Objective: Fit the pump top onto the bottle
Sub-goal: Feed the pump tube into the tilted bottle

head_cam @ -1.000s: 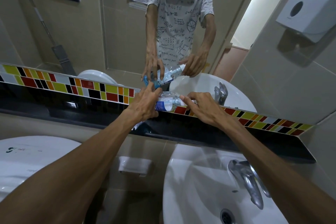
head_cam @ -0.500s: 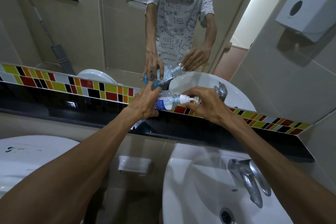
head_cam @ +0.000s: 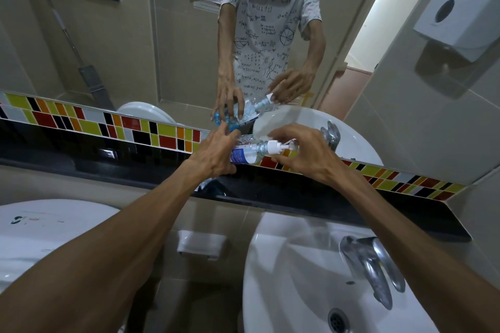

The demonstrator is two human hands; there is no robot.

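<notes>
A clear plastic bottle (head_cam: 247,153) with a blue and white label lies tilted on its side above the black ledge, neck pointing right. My left hand (head_cam: 216,153) grips its base end. A white pump top (head_cam: 278,147) sits at the bottle's neck. My right hand (head_cam: 303,154) curls around the pump, fingers above and thumb below its head. The mirror behind shows the same hands and bottle.
A black ledge (head_cam: 351,213) runs below a strip of coloured tiles (head_cam: 121,130). A white basin (head_cam: 297,278) with a chrome tap (head_cam: 370,265) lies below right, a second basin (head_cam: 40,227) at left. A soap dish (head_cam: 201,244) hangs between them; a paper dispenser (head_cam: 460,16) is on the right wall.
My right hand has shifted from pinching the bottle's neck to cupping the white pump top, which now shows fully at the neck. The left hand and bottle have stayed in place.
</notes>
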